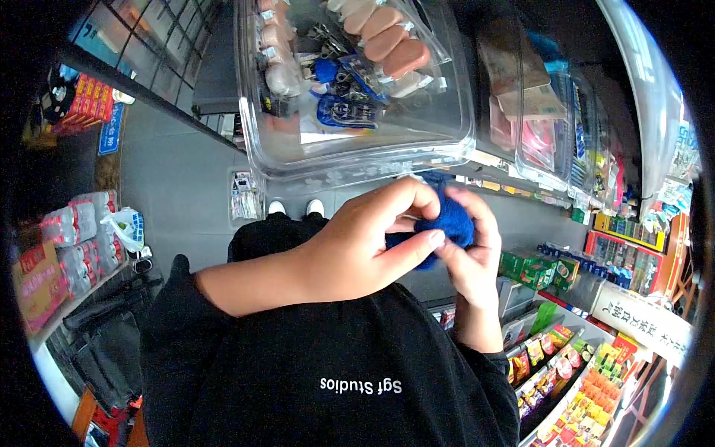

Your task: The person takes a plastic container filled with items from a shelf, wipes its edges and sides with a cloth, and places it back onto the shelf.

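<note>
Deep blue and fuzzy, the soft bundle (456, 226) is held in front of the black shirt (320, 350), showing just below the near rim of a clear tub (438, 151); I cannot tell from my remote view whether the two touch. I see the grip of both hands clamped on it: the left hand (366, 240) pinches one side with thumb and fingers, the right hand (474, 264) wraps the other, thumb tips nearly meeting. I judge they share it because something so limp would sag from a single pinch. Inside the tub I can make out flesh-toned packets (406, 58) lined up in rows, probably so each can be lifted singly, with blue packets (346, 112) and small metal pieces (322, 37) loose between them. Another clear tub (538, 167) to the right holds pinkish bags (532, 140), too blurred for me to identify. Lower right, slanted bins carry bright small packets (551, 344), sorted into rows, I suppose for easy picking.
</note>
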Action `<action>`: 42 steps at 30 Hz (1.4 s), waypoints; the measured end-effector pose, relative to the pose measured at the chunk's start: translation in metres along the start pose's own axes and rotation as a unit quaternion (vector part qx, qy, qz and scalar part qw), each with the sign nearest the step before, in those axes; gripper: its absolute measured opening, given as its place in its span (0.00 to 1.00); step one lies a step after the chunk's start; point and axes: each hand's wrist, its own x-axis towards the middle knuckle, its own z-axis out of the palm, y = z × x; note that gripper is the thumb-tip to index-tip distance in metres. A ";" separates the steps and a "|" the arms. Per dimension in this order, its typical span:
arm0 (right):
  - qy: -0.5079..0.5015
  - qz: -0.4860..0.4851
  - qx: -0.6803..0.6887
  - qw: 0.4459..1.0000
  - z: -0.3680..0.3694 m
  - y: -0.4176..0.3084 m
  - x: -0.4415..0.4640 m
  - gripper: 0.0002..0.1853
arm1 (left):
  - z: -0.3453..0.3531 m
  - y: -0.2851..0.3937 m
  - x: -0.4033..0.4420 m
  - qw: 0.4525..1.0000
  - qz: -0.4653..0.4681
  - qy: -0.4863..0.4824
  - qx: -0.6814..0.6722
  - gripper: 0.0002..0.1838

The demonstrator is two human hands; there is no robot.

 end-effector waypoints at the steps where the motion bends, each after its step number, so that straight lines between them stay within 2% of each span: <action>1: -0.005 -0.060 0.026 0.998 -0.005 0.004 0.005 0.20 | -0.001 -0.001 -0.001 1.000 -0.005 -0.005 0.021 0.10; 2: 0.031 -0.055 0.005 0.998 -0.011 0.002 0.006 0.18 | -0.005 0.001 -0.002 0.998 0.002 -0.017 0.056 0.09; 3: 0.063 -0.111 -0.058 0.990 -0.014 -0.005 0.013 0.17 | -0.010 0.003 -0.005 0.995 -0.021 -0.018 0.099 0.08; 5: 0.151 -0.207 -0.192 0.947 -0.020 -0.018 0.026 0.15 | -0.022 -0.003 -0.007 0.984 -0.171 -0.036 0.022 0.11; 6: 0.164 -0.233 -0.274 0.918 -0.016 -0.029 0.032 0.17 | -0.026 -0.004 -0.005 0.975 -0.217 -0.044 -0.031 0.16; 7: 0.177 -0.256 -0.355 0.882 -0.008 -0.042 0.038 0.18 | -0.029 -0.011 -0.005 0.971 -0.218 -0.012 -0.098 0.17; 9: 0.095 -0.281 -0.419 0.858 0.009 -0.053 0.051 0.19 | -0.034 -0.014 -0.001 0.968 -0.214 0.012 -0.131 0.18; 10: 0.059 -0.285 -0.434 0.852 0.019 -0.053 0.056 0.19 | -0.030 -0.017 0.000 0.973 -0.178 0.069 -0.131 0.18; 12: 0.033 -0.277 -0.415 0.866 0.035 -0.030 0.063 0.21 | -0.031 -0.020 0.003 0.979 -0.114 0.131 -0.104 0.21; 13: 0.066 -0.294 -0.428 0.852 0.035 -0.020 0.065 0.21 | -0.034 -0.014 0.006 0.974 -0.139 0.123 -0.126 0.22; 15: 0.110 -0.295 -0.455 0.833 0.021 -0.012 0.063 0.18 | -0.030 -0.008 0.007 0.975 -0.129 0.143 -0.112 0.25; 17: 0.158 -0.262 -0.471 0.828 0.001 -0.009 0.059 0.16 | -0.027 -0.008 0.007 0.977 -0.129 0.143 -0.095 0.28; 19: 0.186 -0.217 -0.446 0.848 -0.015 -0.005 0.052 0.13 | -0.027 -0.010 0.008 0.978 -0.116 0.147 -0.090 0.30; 21: 0.190 -0.098 -0.465 0.859 -0.027 -0.004 0.041 0.07 | -0.029 -0.009 0.008 0.977 -0.114 0.155 -0.091 0.29; 23: 0.198 -0.084 -0.452 0.866 -0.047 0.010 0.030 0.04 | -0.034 -0.004 0.005 0.979 -0.115 0.146 -0.086 0.29; 24: 0.211 -0.064 -0.414 0.883 -0.052 0.008 0.026 0.04 | -0.037 -0.002 0.004 0.980 -0.117 0.140 -0.083 0.28; 27: 0.191 -0.089 -0.336 0.918 -0.066 -0.004 0.020 0.07 | -0.046 0.003 -0.002 0.980 -0.126 0.148 -0.051 0.28; 28: 0.187 -0.044 -0.225 0.955 -0.064 -0.014 0.021 0.11 | -0.047 0.005 -0.003 0.978 -0.122 0.163 -0.039 0.27; 29: 0.180 -0.043 -0.168 0.968 -0.066 -0.022 0.024 0.14 | -0.046 0.002 -0.001 0.978 -0.125 0.159 -0.040 0.27; 31: 0.137 -0.019 -0.106 0.985 -0.061 -0.039 0.032 0.16 | -0.053 -0.002 -0.005 0.981 -0.092 0.169 -0.040 0.27; 33: 0.158 0.072 -0.108 0.979 -0.048 -0.056 0.039 0.16 | -0.055 -0.005 -0.006 0.985 -0.075 0.153 -0.034 0.27; 34: 0.098 -0.089 -0.200 0.971 -0.047 -0.054 0.050 0.13 | -0.051 -0.004 -0.003 0.985 -0.127 0.108 -0.030 0.28; 35: 0.033 -0.247 -0.284 0.926 -0.044 -0.053 0.060 0.11 | -0.047 -0.004 0.001 0.981 -0.179 0.064 -0.026 0.28; 36: 0.029 -0.257 -0.284 0.923 -0.034 -0.055 0.067 0.10 | -0.043 -0.001 0.008 0.979 -0.204 0.023 -0.013 0.29; 37: 0.021 -0.261 -0.323 0.909 -0.027 -0.055 0.072 0.11 | -0.036 -0.002 0.013 0.979 -0.202 0.026 -0.016 0.29; 40: -0.016 -0.241 -0.361 0.901 -0.013 -0.045 0.080 0.12 | -0.022 -0.006 0.024 0.986 -0.165 0.012 -0.017 0.28; 41: -0.024 -0.189 -0.344 0.920 -0.007 -0.044 0.078 0.12 | -0.021 -0.010 0.026 0.989 -0.139 0.023 -0.046 0.25; 42: -0.047 -0.206 -0.358 0.910 -0.009 -0.045 0.079 0.11 | -0.020 -0.013 0.027 0.990 -0.113 0.034 -0.073 0.23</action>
